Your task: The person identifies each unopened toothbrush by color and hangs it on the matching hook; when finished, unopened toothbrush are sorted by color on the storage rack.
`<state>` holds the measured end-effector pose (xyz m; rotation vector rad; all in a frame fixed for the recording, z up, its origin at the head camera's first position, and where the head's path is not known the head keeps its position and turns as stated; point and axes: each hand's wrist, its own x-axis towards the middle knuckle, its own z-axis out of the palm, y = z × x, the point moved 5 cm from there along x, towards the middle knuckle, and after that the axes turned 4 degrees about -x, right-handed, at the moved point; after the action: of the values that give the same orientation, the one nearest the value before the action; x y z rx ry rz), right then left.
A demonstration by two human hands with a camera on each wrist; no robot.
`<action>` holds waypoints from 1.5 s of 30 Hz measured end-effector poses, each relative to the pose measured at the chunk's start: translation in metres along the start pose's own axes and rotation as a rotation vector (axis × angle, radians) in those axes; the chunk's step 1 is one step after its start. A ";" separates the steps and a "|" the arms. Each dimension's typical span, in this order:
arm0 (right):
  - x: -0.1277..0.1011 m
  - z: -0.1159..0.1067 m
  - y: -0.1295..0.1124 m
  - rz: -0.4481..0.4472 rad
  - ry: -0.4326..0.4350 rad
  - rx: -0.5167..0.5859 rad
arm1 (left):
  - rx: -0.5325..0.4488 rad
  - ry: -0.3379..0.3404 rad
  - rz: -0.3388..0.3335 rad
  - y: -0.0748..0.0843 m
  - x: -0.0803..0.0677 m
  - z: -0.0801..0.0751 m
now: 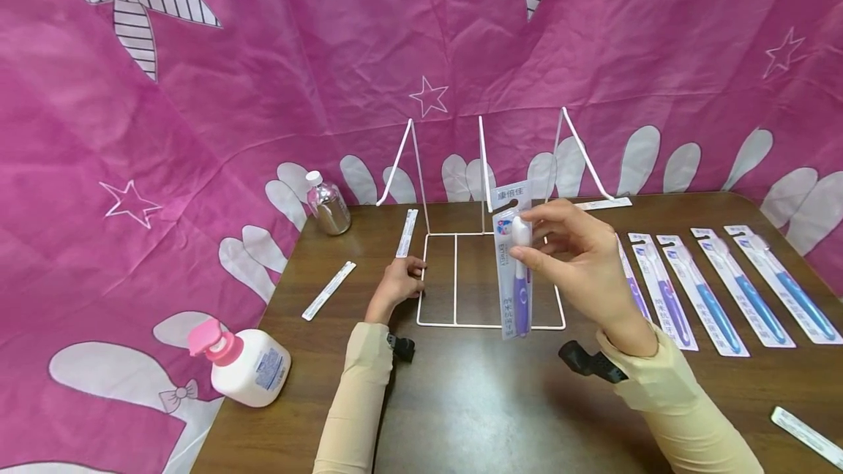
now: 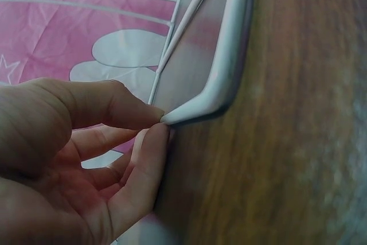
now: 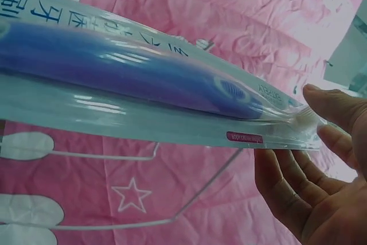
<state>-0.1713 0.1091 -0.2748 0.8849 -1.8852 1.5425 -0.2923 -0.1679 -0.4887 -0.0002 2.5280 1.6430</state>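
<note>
A packaged toothbrush (image 1: 516, 269) is pinched upright by the right hand (image 1: 579, 254) over the wire rack (image 1: 490, 280), nothing's hung on it. The rack's corner is pinched by the left hand (image 1: 398, 280).

packaged purple toothbrush (image 1: 516, 269) | upright, pinched aloft | over white wire rack (image 1: 490, 280)

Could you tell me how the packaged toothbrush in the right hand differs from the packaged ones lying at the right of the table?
The held toothbrush pack stands upright above the table, pinched near its top by the right hand; the row of packs lies flat on the table, untouched. The held pack's handle is purple, while several in the row are blue. All share the same long white card packaging.
</note>
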 end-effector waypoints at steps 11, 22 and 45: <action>0.002 0.012 0.011 -0.002 0.003 -0.060 | -0.008 0.003 -0.012 0.001 0.002 0.003; 0.003 0.015 0.027 0.007 0.029 -0.092 | 0.015 0.008 -0.006 -0.001 0.004 0.003; 0.035 0.020 0.078 0.051 0.159 -0.133 | 0.008 0.000 0.001 -0.002 0.003 0.002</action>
<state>-0.2534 0.0942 -0.3005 0.6411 -1.8827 1.4527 -0.2947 -0.1673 -0.4918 0.0012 2.5349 1.6337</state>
